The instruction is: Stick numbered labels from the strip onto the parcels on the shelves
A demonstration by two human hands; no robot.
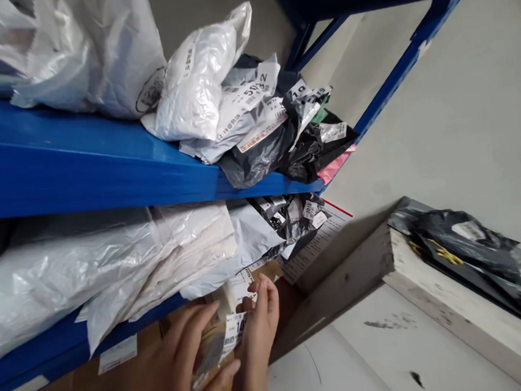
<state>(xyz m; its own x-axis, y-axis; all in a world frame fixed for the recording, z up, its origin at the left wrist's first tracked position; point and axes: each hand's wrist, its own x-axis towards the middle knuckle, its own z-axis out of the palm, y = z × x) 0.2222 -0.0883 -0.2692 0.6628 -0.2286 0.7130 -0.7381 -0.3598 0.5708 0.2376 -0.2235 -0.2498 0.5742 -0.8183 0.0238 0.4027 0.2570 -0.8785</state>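
My left hand [177,360], blurred, curves around a small parcel [214,357] in thin plastic, with fingers on its upper side and thumb below. A white label [234,333] with large dark digits, starting with "10", faces me; my right wrist covers its edge. Just to the right is my right hand [260,312], its fingers bent and close together in front of a carton [239,290] with a printed label. Whether those fingers hold something cannot be made out. Large white mailing bags [106,266] lie on the lower shelf, directly above both hands.
A blue upper shelf [78,170] bears white bags [198,72] and black parcels [260,152] with number labels. Black parcels [299,213] also lie at the lower shelf's right end. To the right, a black bag [471,233] rests on a worn white ledge [449,288].
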